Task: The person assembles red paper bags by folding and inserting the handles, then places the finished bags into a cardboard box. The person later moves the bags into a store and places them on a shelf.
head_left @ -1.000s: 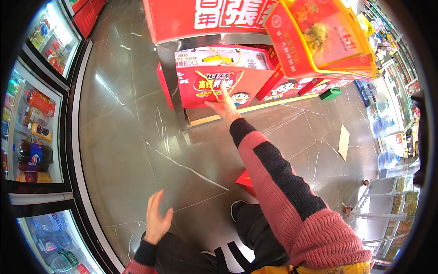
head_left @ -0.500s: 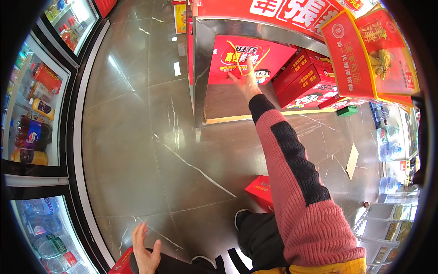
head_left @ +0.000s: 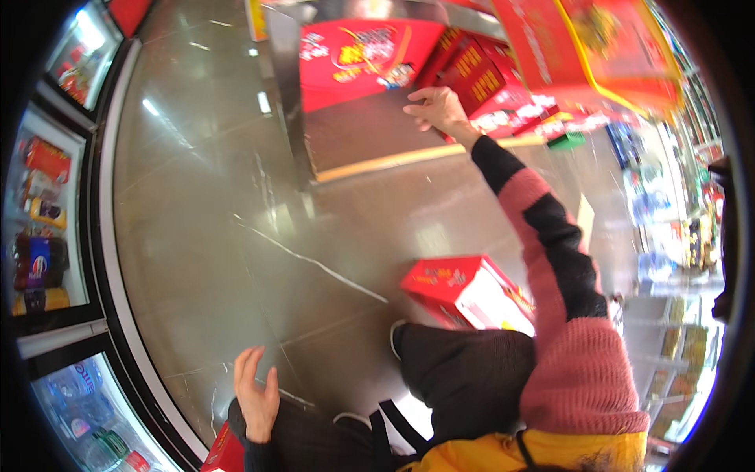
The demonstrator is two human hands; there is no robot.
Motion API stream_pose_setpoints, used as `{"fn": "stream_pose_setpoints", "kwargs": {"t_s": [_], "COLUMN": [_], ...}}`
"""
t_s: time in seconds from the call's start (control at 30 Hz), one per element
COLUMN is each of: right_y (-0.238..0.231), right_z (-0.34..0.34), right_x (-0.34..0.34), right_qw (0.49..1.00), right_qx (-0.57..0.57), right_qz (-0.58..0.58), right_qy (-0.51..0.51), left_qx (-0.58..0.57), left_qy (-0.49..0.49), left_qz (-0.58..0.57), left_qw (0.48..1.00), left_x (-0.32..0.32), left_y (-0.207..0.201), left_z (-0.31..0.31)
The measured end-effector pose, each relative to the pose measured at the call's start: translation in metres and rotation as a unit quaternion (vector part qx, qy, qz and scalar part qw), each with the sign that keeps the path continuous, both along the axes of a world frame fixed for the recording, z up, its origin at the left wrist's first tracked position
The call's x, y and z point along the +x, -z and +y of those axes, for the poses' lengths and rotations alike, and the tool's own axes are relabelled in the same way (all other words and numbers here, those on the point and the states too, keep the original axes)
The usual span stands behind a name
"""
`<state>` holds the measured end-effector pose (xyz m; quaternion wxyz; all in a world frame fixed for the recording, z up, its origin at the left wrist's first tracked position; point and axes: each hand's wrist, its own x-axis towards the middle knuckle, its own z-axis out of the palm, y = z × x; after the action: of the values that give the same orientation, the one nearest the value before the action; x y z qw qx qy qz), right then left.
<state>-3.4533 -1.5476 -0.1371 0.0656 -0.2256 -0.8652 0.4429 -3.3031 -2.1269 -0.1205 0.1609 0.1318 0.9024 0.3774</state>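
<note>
My right hand [head_left: 437, 108] is over the brown shelf board [head_left: 362, 138], its fingers loosely bent and apart with nothing in them. Behind it, a red gift box [head_left: 334, 82] with yellow lettering and a cartoon figure stands upright at the back of the shelf. Several more red boxes [head_left: 476, 75] are packed beside it, just beyond my right hand. My left hand [head_left: 258, 403] is empty and open at the lower left, near my dark trouser leg. Below it, part of another red box [head_left: 226, 452] shows; my leg hides the rest.
A red and white carton [head_left: 452, 279] stands on the tiled floor [head_left: 228, 299] beside my right knee. Glass-door drink coolers [head_left: 55, 212] line the left. Red and yellow packages [head_left: 543, 47] overhang the shelf's right side. A small green box [head_left: 566, 141] lies near the shelf's corner.
My right hand has come away from the gift box's yellow cord handle and drawn back to the right. The view has shifted, showing more of the floor carton. My left hand stays low and open.
</note>
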Motion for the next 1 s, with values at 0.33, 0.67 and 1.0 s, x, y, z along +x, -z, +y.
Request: {"fn": "stream_pose_setpoints", "kwargs": {"t_s": [0.33, 0.67, 1.0], "right_y": [-0.084, -0.1, -0.112], "right_z": [-0.07, -0.133, -0.195], "right_x": [0.382, 0.447, 0.438], "right_qw": [0.986, 0.979, 0.949], "right_qx": [0.075, 0.138, -0.197], "right_qz": [-0.14, -0.086, -0.096], "right_qy": [0.049, 0.125, 0.227], "left_qx": [0.172, 0.231, 0.409], "left_qy": [0.184, 0.368, 0.464], "left_qz": [-0.439, -0.415, -0.101], "left_qw": [0.863, 0.799, 0.78], "left_x": [0.049, 0.138, 0.143], "left_y": [0.068, 0.02, -0.045], "left_z": [0.16, 0.26, 0.274]}}
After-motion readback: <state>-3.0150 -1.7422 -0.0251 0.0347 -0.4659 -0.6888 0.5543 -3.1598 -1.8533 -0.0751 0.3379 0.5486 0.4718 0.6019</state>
